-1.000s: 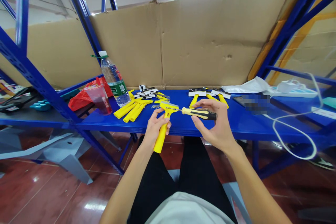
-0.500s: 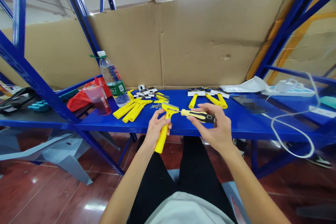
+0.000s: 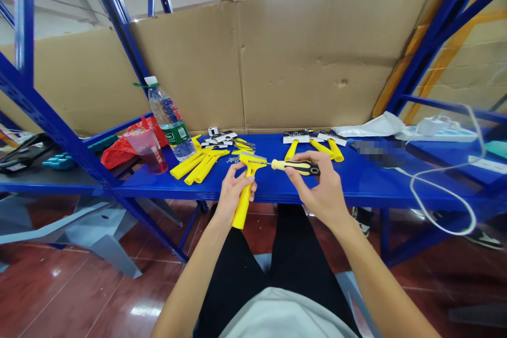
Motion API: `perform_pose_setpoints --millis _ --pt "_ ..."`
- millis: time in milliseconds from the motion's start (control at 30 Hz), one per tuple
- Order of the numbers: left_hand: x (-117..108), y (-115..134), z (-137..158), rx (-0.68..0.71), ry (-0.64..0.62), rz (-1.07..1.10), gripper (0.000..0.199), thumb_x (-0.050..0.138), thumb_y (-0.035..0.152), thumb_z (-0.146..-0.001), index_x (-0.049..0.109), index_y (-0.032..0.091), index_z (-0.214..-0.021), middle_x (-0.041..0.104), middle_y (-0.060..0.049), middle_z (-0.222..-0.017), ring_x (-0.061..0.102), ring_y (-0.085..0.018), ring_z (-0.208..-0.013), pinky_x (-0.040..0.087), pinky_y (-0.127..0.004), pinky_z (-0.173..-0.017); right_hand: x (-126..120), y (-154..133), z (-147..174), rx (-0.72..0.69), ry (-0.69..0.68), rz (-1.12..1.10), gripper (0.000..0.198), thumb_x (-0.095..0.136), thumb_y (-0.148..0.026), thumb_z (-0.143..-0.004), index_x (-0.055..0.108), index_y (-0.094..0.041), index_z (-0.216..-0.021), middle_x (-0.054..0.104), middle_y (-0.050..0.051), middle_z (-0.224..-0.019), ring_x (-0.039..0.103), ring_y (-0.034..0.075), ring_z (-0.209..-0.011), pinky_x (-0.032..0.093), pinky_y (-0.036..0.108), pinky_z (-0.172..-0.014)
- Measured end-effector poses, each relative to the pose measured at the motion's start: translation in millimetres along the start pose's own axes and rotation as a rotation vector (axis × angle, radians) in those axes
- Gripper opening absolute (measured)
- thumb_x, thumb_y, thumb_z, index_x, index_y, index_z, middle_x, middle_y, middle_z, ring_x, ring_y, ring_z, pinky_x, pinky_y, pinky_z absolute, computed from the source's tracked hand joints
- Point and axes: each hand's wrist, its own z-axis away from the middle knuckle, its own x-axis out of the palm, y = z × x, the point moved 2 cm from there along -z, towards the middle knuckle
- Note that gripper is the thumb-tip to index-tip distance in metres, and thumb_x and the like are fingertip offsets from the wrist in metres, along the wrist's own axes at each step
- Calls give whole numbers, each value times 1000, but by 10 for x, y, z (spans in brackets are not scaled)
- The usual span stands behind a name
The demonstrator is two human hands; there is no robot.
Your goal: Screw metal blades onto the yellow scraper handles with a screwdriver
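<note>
My left hand (image 3: pixel 234 190) is closed around a yellow scraper (image 3: pixel 243 202), its head up and its handle slanting down toward my lap. Between the fingers and thumb of my right hand (image 3: pixel 322 185) is a cream-and-black screwdriver (image 3: pixel 299 167), held level with its shaft pointing left. The tip meets the side of the scraper head; the exact contact is too small to make out. Behind, on the blue table (image 3: pixel 269 182), lie several yellow scraper handles (image 3: pixel 200 166), thin yellow pieces and blades (image 3: pixel 242 144), and scrapers with black-and-white cards (image 3: pixel 296 137).
A water bottle (image 3: pixel 170 121) and a pink cup (image 3: pixel 148 150) stand at the left beside a red bag (image 3: pixel 114 152). A white cable (image 3: pixel 415 195) loops over the table's right front edge. Cardboard (image 3: pixel 301 63) walls off the back. Blue frame posts (image 3: pixel 75 132) rise at both sides.
Both hands, with the scraper and screwdriver, have shifted slightly left. My right fingers have changed their position around the screwdriver handle, which looks turned a little.
</note>
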Motion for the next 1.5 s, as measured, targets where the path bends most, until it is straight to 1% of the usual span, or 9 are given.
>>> perform_pose_setpoints --millis 100,333,533,700,867,1033,1233,1400,1500 --pt "-1 10 0 12 11 0 65 95 32 -73 50 25 -120 67 3 -89 63 -11 -61 46 -19 -45 -3 -40 -7 -14 -95 -66 28 78 -32 -102 65 -28 -127 77 10 -126 78 30 -115 68 50 -98" --pt "17 25 16 -7 6 -13 67 95 33 -72 50 26 -121 67 3 -90 63 -11 -61 47 -19 -45 -11 -50 -6 68 53 67 29 88 -42 -95 68 -27 -110 78 2 -98 78 23 -80 67 38 -72" --pt "-1 32 6 10 15 -22 67 95 34 -71 49 26 -119 66 4 -87 63 -11 -60 47 -18 -45 -6 -39 -16 58 -84 -91 36 83 -36 -99 62 -27 -127 77 9 -126 80 27 -109 69 46 -94" --pt "24 -9 14 -3 -12 -42 64 94 35 -75 50 25 -121 67 5 -85 62 -11 -59 48 -19 -45 -51 -84 -25 20 30 48 27 88 -41 -95 67 -27 -103 77 2 -93 76 22 -78 67 38 -72" --pt "40 -24 12 -20 8 -43 67 96 34 -71 51 26 -120 67 5 -87 63 -11 -58 47 -18 -45 -26 -56 -14 56 -104 -126 30 80 -34 -102 62 -28 -124 76 10 -130 79 28 -116 69 47 -98" --pt "69 -32 18 -48 -17 -55 67 96 36 -72 48 26 -117 69 4 -89 63 -10 -56 47 -20 -45 -26 5 8 16 6 -31 32 86 -38 -98 63 -30 -119 80 5 -109 81 27 -98 70 47 -86" --pt "106 -14 42 -61 3 -61 70 96 38 -69 46 26 -117 69 5 -87 60 -9 -52 46 -20 -43 -53 -2 -39 5 -115 -120 25 77 -30 -103 65 -28 -125 78 10 -129 77 30 -122 66 52 -103" --pt "110 3 51 -59 -1 -75 69 95 39 -71 47 26 -117 69 5 -87 60 -9 -53 49 -21 -44 -74 -19 -52 -43 -24 8 18 83 -34 -100 70 -28 -112 81 5 -103 79 27 -92 68 46 -81" --pt "86 -1 37 -29 1 -58 67 95 37 -71 47 27 -115 68 5 -88 62 -10 -57 47 -19 -44 -65 -21 -58 -40 -72 -38 23 79 -31 -101 67 -28 -120 80 9 -121 79 31 -114 67 53 -97"
